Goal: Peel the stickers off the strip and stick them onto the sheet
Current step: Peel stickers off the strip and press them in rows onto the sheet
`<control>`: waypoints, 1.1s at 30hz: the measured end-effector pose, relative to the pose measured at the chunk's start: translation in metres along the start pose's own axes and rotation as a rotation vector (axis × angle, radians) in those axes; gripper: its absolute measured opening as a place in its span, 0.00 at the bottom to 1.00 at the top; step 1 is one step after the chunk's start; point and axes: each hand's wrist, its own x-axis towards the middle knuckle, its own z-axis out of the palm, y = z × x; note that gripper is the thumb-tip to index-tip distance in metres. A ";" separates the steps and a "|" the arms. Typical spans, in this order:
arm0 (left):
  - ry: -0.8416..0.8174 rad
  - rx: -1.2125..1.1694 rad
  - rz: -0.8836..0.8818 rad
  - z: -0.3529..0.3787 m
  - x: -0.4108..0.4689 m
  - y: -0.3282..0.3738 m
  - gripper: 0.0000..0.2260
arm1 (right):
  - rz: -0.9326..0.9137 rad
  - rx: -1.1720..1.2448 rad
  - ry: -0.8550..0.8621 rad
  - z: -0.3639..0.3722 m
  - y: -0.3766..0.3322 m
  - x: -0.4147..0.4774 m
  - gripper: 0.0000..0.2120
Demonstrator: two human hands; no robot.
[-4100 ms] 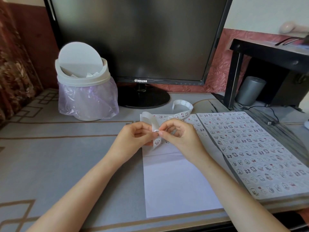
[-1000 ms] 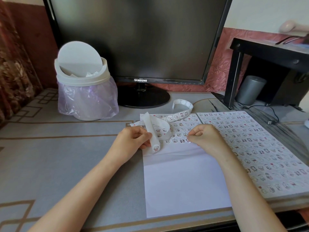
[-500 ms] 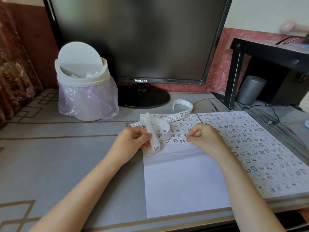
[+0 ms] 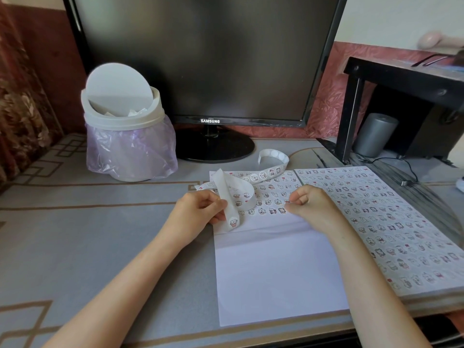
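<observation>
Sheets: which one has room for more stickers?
The left sheet: its lower half is blank white. The right sheet is covered in stickers all over.

grey desk (image 4: 75,234) | black monitor (image 4: 200,59) | white bin (image 4: 120,109) | pink wall (image 4: 326,96)

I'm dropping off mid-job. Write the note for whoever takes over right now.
Left hand grips the sticker strip, with a sticker showing near its free end.
Right hand: fingers curled, tips down on the white sheet at the right end of the lowest sticker row. Any sticker under them is hidden.
Done: several rows across the sheet's top.
Left: the bare lower part.
</observation>
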 end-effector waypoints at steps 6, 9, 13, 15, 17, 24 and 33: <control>0.000 -0.006 -0.005 0.000 0.001 -0.001 0.08 | -0.006 0.004 0.029 0.002 -0.001 0.000 0.08; -0.001 0.001 -0.003 0.000 0.001 0.000 0.08 | -0.008 -0.051 0.049 0.005 -0.002 -0.001 0.10; -0.003 0.003 -0.004 0.000 0.000 -0.001 0.08 | -0.004 -0.068 0.063 0.004 -0.002 0.000 0.09; -0.004 0.000 -0.006 0.000 0.001 -0.001 0.07 | -0.010 -0.054 0.062 0.003 -0.002 -0.001 0.09; -0.004 0.002 -0.006 0.000 0.001 -0.001 0.07 | -0.010 -0.011 0.037 0.001 -0.002 -0.002 0.08; -0.008 0.003 -0.006 0.000 0.002 -0.002 0.08 | -0.011 0.062 -0.069 -0.004 -0.003 -0.004 0.07; 0.000 -0.001 -0.002 0.000 0.000 0.000 0.08 | -0.016 0.004 0.013 0.001 -0.002 -0.001 0.08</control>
